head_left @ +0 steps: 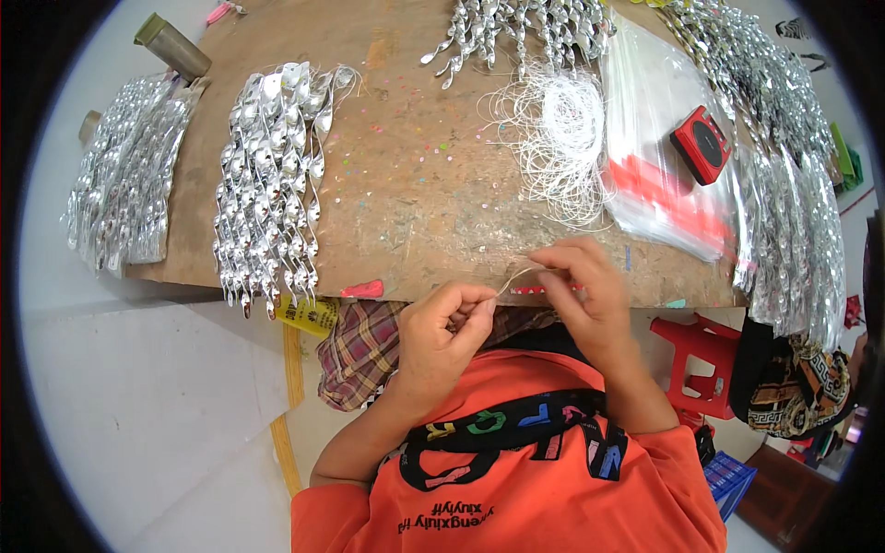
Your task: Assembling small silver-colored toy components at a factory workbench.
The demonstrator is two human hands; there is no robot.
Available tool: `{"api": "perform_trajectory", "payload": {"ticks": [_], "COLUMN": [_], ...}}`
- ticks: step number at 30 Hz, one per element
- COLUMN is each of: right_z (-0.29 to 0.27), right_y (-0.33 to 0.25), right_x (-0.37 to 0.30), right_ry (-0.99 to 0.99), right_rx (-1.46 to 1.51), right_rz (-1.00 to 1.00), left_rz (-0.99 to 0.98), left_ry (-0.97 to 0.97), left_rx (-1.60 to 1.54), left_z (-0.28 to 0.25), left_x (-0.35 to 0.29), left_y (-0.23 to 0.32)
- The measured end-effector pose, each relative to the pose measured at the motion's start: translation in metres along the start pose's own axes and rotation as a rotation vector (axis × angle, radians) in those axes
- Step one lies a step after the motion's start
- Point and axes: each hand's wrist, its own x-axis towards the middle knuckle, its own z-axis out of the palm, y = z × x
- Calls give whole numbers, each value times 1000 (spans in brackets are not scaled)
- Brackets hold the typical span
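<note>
Centrally, the left hand (pixel 444 334)'s grip pinches a thin string (pixel 513 280) at the desk (pixel 406 194)'s near edge; the right hand (pixel 590 297) meets it, hold unclear. White cord (pixel 566 138) lies beyond.

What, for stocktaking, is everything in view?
Wooden table: 1, brown, centre
Twisted foil strips: uncountable, silver, table's left, far edge, right
Tangled string: 1 heap, white, right of centre
Plastic bags: 1 stack, clear and red, beside string
Boxy device: 1, red and black, on bags
Cylinder: 1, greenish, far left
Oblong piece: 1, red, near edge
Checked cloth: 1, maroon, below table
Bag: 1, yellow, beside cloth
Patterned fabric: 1, black and gold, lower right
Plastic stool: 1, red, lower right
Plastic basket: 1, blue, below stool
Background clutter: uncountable, mixed, right
Thin thread: 1, pale, between hands
T-shirt: 1, orange, lower centre
Left hand: 1, bare, pinching thread
Right hand: 1, bare, at thread
</note>
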Motion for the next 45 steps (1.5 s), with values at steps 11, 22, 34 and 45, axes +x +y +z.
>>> {"api": "perform_trajectory", "payload": {"ticks": [11, 22, 34, 45], "right_z": [1, 9, 10, 9], "right_y": [-9, 2, 1, 5], "right_x": [3, -4, -3, -5], "right_ry": [-161, -94, -273, -301], "right_rx": [-134, 50, 976, 1021], "right_rz": [-289, -126, 506, 555], "left_rz": [164, -123, -58, -117], "left_ry": [-19, -140, -55, -71], "left_rx": [126, -230, -374, -479], "left_z": [2, 5, 8, 9], "left_x": [0, -4, -2, 1], "left_y": [2, 0, -2, -5]}}
